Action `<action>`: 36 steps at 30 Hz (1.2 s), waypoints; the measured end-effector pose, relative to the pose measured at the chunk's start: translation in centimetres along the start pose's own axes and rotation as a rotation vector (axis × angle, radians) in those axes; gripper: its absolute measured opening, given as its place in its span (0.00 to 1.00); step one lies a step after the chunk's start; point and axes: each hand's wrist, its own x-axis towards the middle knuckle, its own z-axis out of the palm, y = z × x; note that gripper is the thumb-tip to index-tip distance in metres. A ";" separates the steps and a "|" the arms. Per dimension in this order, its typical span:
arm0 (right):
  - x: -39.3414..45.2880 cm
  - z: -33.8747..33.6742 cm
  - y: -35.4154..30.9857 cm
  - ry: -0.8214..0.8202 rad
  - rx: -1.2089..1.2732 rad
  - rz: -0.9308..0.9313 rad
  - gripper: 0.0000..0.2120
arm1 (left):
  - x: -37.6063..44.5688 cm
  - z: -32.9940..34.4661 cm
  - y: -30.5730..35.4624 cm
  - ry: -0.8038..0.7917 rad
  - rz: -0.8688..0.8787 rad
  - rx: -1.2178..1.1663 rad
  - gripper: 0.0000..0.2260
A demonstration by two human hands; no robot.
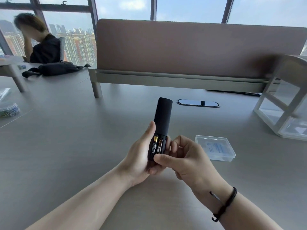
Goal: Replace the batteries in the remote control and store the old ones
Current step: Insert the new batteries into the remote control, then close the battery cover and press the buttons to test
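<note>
A black remote control (162, 114) is held upright above the grey desk (83, 138), its back facing me. My left hand (141, 156) grips its lower half from the left. The battery compartment at the bottom is uncovered, and two black-and-gold batteries (156, 146) lie side by side in it. My right hand (186, 157) is at the remote's bottom end, thumb pressed against the lower tip of the batteries, fingers curled behind the remote. A clear plastic box (216, 147) with a closed lid lies on the desk just right of my hands.
A brown partition panel (199, 47) stands across the back of the desk, with an oval cable port (198, 103) in front. A white-framed clear bin (285, 110) stands at right. A round tub of coloured clips (9, 110) sits far left. Another person sits at back left beside a black bag (56, 68).
</note>
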 end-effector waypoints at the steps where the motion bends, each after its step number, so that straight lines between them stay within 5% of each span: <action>1: -0.1 0.1 -0.1 -0.004 -0.012 0.009 0.17 | 0.0 0.0 0.0 -0.012 -0.003 -0.007 0.28; 7: 0.3 0.0 1.1 0.057 -0.168 -0.057 0.19 | 0.1 -0.3 0.5 0.031 0.073 0.023 0.28; 11: 1.2 -1.2 2.4 0.182 -0.512 -0.174 0.22 | 0.5 -1.8 1.4 0.267 0.231 -0.119 0.29; 14: 1.7 -2.0 3.3 0.302 -0.950 -0.329 0.12 | 0.6 -3.4 2.1 0.428 0.302 -0.244 0.29; 20: 1.4 -0.6 4.3 -0.019 -1.425 -0.308 0.29 | 0.8 -4.1 2.2 0.497 0.318 -0.290 0.30; 27: 0.6 1.0 4.3 -0.147 -1.500 -0.328 0.32 | 0.9 -4.1 2.2 0.532 0.339 -0.274 0.30; 36: 0.3 1.6 4.5 -0.207 -1.402 -0.674 0.13 | 0.9 -5.6 2.6 0.693 0.345 -0.367 0.30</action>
